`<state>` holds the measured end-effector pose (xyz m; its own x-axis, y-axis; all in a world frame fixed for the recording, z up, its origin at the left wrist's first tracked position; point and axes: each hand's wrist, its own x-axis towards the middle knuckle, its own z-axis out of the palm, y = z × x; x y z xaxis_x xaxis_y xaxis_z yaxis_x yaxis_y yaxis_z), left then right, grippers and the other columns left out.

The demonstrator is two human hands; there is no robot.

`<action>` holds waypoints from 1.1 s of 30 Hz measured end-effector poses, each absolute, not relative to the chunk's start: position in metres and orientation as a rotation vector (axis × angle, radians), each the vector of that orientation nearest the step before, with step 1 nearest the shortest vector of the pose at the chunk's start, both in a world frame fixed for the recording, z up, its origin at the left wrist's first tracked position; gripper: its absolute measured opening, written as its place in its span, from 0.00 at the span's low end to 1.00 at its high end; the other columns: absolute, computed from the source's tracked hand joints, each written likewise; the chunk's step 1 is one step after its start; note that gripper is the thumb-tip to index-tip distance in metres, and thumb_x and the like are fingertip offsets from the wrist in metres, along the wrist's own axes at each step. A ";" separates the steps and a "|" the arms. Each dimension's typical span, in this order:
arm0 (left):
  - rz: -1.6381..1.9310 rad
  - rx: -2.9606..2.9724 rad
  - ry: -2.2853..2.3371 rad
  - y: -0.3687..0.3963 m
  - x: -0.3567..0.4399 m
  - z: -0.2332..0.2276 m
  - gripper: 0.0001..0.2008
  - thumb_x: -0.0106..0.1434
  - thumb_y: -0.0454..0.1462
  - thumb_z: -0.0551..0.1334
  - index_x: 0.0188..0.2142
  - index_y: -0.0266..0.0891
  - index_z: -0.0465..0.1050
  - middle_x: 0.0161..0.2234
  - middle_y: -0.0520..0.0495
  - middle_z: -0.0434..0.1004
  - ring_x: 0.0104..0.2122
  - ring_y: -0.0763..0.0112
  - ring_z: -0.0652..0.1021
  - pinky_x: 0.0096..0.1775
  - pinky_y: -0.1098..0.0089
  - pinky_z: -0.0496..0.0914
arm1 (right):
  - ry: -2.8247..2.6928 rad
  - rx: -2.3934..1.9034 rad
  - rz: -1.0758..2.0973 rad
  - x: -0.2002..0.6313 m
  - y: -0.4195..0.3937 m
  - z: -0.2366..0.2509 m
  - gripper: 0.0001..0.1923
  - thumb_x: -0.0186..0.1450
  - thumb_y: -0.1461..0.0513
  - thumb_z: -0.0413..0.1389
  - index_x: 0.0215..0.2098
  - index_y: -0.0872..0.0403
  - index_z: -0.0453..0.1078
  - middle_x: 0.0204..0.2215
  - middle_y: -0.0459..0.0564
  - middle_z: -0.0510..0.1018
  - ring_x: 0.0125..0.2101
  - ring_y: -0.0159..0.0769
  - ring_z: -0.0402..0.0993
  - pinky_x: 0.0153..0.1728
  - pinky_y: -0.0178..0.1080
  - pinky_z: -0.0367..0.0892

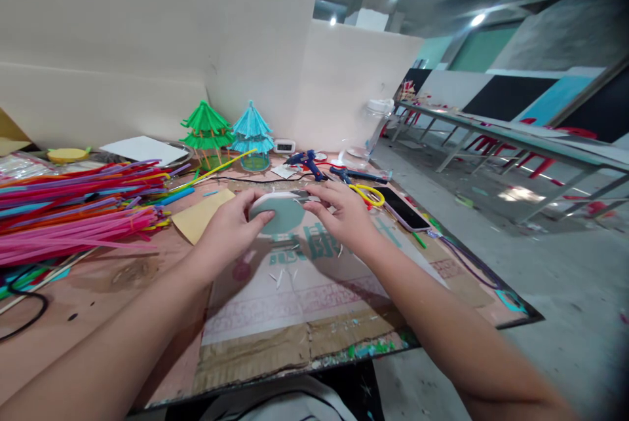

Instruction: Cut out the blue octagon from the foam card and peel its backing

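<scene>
Pinching a pale, flat-sided disc (pixel 284 215) by its left edge, the left hand (pixel 240 215) has its thumb across the face and fingers behind. Right hand (pixel 341 211) is up at the other edge, thumb and fingertips close together, but I honestly can't tell what they're gripping. Disc's held over the printed sheet (pixel 319 293). Left of that sheet: a heap of pipe cleaners (pixel 93 215). Beyond it: a green pagoda (pixel 205 121), blue pagoda (pixel 251 128) and glue gun (pixel 308 160). Phone (pixel 403 207)'s to its right.

Both bare forearms (pixel 132 310) reach forward, converging; left grip (pixel 238 217) pinches, thumb nearest, right grip (pixel 344 213) curls its fingers inward.
</scene>
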<state>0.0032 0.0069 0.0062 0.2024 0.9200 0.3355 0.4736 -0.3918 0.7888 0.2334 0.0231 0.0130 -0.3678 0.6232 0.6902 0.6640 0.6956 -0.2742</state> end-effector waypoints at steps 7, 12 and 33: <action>1.085 2.015 1.296 0.005 0.003 0.008 0.10 0.61 0.39 0.60 0.42 0.39 0.72 0.34 0.50 0.76 0.32 0.65 0.74 0.34 0.68 0.65 | -2.088 -0.953 -0.088 0.236 0.026 0.011 0.14 0.67 0.56 0.57 0.47 0.53 0.76 0.40 0.53 0.80 0.38 0.39 0.73 0.42 0.41 0.67; 1.073 2.008 1.291 0.006 0.003 0.007 0.10 0.61 0.40 0.60 0.42 0.39 0.72 0.35 0.50 0.77 0.33 0.65 0.75 0.35 0.68 0.66 | -2.113 -0.947 -0.104 0.237 0.028 0.010 0.15 0.68 0.56 0.56 0.47 0.54 0.77 0.35 0.53 0.79 0.36 0.38 0.72 0.39 0.40 0.67; 1.067 2.153 1.410 0.001 0.003 0.007 0.10 0.63 0.38 0.58 0.44 0.43 0.72 0.37 0.51 0.79 0.35 0.64 0.76 0.35 0.67 0.64 | -2.125 -0.954 -0.051 0.232 0.024 0.011 0.14 0.67 0.56 0.56 0.47 0.53 0.76 0.33 0.50 0.77 0.34 0.37 0.72 0.37 0.39 0.66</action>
<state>0.0033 0.0011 0.0069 0.2193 0.8911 0.3973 0.6246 -0.4411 0.6444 0.2321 0.0243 0.0114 -0.4048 0.6147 0.6769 0.6463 0.7160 -0.2637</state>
